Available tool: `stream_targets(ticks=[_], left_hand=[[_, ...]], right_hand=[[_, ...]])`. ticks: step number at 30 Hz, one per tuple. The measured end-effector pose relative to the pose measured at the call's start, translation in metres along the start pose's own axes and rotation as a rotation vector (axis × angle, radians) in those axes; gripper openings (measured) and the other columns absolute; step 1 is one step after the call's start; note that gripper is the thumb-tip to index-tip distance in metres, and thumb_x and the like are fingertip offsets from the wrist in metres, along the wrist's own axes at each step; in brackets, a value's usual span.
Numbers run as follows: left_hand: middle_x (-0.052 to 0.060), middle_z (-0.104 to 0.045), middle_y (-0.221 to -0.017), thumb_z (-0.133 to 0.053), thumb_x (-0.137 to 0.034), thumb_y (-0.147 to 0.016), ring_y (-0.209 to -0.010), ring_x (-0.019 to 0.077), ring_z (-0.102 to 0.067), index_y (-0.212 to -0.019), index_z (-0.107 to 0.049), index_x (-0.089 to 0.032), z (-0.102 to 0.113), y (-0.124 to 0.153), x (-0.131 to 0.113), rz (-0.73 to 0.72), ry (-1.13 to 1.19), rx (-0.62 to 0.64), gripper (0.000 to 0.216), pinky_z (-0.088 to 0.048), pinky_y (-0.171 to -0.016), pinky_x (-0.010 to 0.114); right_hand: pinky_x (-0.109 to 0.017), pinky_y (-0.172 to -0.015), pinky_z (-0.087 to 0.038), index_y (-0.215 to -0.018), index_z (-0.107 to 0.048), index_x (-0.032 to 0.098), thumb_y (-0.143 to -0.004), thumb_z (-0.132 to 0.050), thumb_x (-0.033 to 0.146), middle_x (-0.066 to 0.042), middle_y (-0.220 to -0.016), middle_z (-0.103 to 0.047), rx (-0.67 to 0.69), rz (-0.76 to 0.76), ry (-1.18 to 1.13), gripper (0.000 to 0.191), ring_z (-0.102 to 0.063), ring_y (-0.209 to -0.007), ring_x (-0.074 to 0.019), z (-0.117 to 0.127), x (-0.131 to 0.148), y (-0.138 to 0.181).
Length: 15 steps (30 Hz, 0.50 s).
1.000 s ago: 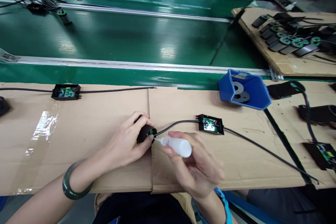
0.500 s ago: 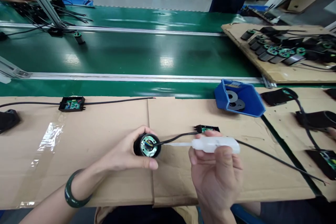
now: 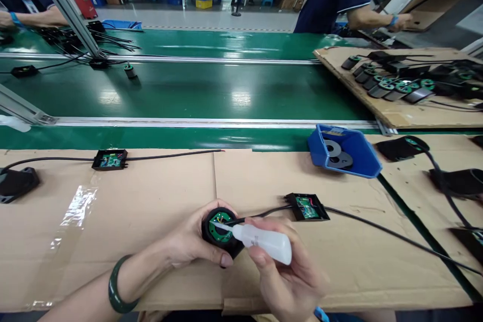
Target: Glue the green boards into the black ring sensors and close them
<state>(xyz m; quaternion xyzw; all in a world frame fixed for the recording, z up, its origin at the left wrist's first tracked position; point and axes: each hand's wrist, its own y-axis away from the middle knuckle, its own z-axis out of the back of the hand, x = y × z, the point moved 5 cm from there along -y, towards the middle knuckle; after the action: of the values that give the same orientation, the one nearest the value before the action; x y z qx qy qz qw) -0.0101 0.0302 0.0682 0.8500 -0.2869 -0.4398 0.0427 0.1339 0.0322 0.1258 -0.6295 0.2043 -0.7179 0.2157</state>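
My left hand (image 3: 196,239) is wrapped round a black cylindrical housing (image 3: 236,249), its open end turned up toward me. Inside that end sits a round green circuit board (image 3: 219,233) with small wires at its middle. In my right hand (image 3: 290,276) is a white squeeze bottle (image 3: 266,243), tilted so its thin nozzle (image 3: 222,225) reaches over the board. Whether the tip touches the board, I cannot tell. A black cable runs from the housing to a black box with a circuit board (image 3: 307,207), lying to the right on the cardboard.
A blue bin (image 3: 345,153) holds grey ring-shaped plates. Another boxed circuit board (image 3: 110,160) lies at left on its cable. Beyond the metal rail (image 3: 211,122) is a green conveyor (image 3: 188,90). Motor-like parts (image 3: 392,88) crowd a board at back right. Two co-workers stand across the line.
My right hand has brought the bottle left and tilted it, so the nozzle is now over the circuit board. The head view has shifted, and the boxed board at right shows more fully.
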Motion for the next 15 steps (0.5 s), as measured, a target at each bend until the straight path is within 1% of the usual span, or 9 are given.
stream_targets(ticks=[2, 6, 11, 13, 15], left_hand=[[-0.004, -0.064, -0.082, -0.095, -0.009, -0.042, -0.072, 0.0093, -0.054, -0.096, -0.059, -0.019, -0.0008, -0.0003, 0.0017, 0.015, 0.038, 0.003, 0.065, -0.040, -0.061, 0.018], [-0.005, -0.064, -0.079, -0.096, -0.009, -0.040, -0.067, 0.0085, -0.053, -0.094, -0.059, -0.019, -0.0029, -0.0004, 0.0035, 0.032, 0.080, 0.012, 0.066, -0.039, -0.058, 0.018], [-0.004, -0.063, -0.080, -0.096, -0.008, -0.038, -0.073, 0.0110, -0.055, -0.093, -0.060, -0.018, -0.0022, -0.0003, 0.0052, 0.064, 0.097, 0.004, 0.067, -0.039, -0.060, 0.019], [-0.003, -0.064, -0.081, -0.096, -0.007, -0.037, -0.075, 0.0114, -0.055, -0.093, -0.059, -0.018, -0.0017, -0.0005, 0.0059, 0.069, 0.099, -0.001, 0.068, -0.039, -0.062, 0.019], [-0.004, -0.064, -0.080, -0.095, -0.007, -0.037, -0.073, 0.0108, -0.054, -0.094, -0.059, -0.018, -0.0025, -0.0007, 0.0061, 0.070, 0.095, 0.008, 0.068, -0.039, -0.060, 0.019]], right_hand=[[-0.027, -0.056, -0.056, -0.109, -0.066, 0.019, -0.088, -0.066, 0.021, -0.005, -0.084, -0.071, 0.014, 0.024, 0.020, 0.021, -0.066, -0.072, -0.0186, -0.0024, 0.0045, -0.0041], [-0.026, -0.056, -0.056, -0.106, -0.067, 0.018, -0.088, -0.065, 0.019, -0.004, -0.082, -0.071, 0.034, 0.056, 0.061, 0.018, -0.066, -0.069, -0.0170, -0.0049, 0.0087, -0.0074], [-0.027, -0.055, -0.055, -0.107, -0.067, 0.018, -0.083, -0.066, 0.013, -0.005, -0.085, -0.071, -0.002, 0.062, 0.090, 0.024, -0.065, -0.069, -0.0174, -0.0023, 0.0050, -0.0050], [-0.028, -0.054, -0.054, -0.108, -0.066, 0.019, -0.084, -0.066, 0.014, -0.005, -0.085, -0.071, -0.005, 0.070, 0.113, 0.024, -0.065, -0.068, -0.0180, -0.0021, 0.0056, -0.0057], [-0.028, -0.052, -0.054, -0.107, -0.066, 0.019, -0.088, -0.064, 0.018, -0.005, -0.083, -0.071, 0.004, 0.100, 0.133, 0.019, -0.065, -0.065, -0.0180, -0.0030, 0.0096, -0.0079]])
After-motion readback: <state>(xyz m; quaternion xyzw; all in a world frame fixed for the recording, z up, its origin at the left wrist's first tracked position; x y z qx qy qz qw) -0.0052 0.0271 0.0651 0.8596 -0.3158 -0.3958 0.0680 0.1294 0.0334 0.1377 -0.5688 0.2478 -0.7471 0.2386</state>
